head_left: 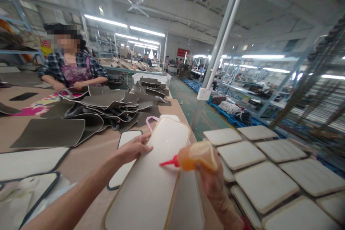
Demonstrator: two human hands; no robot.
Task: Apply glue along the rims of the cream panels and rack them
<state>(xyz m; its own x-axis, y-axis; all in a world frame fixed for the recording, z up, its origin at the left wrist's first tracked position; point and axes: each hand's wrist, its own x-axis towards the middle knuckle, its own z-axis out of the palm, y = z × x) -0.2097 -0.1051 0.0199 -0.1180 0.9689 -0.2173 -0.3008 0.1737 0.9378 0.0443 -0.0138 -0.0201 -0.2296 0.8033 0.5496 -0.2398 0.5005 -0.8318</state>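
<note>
My left hand (134, 148) rests with its fingers stretched along the left edge of a long cream panel (156, 179) lying on the brown table (88, 158). My right hand (211, 179) is closed round an orange squeeze bottle (195, 156), tilted so its red nozzle (168, 162) points left over the panel's middle, just above its surface. Under the panel's right side lies another pale panel (188, 201). A pink loop (151, 120) shows at the panel's far end.
Dark grey cut pieces (107, 106) are heaped mid-table. White panels with dark edging (29, 163) lie at the left. Several cream panels (265, 183) are spread on a rack at the right. A person in a plaid shirt (71, 68) works across the table. A metal post (223, 36) stands beyond.
</note>
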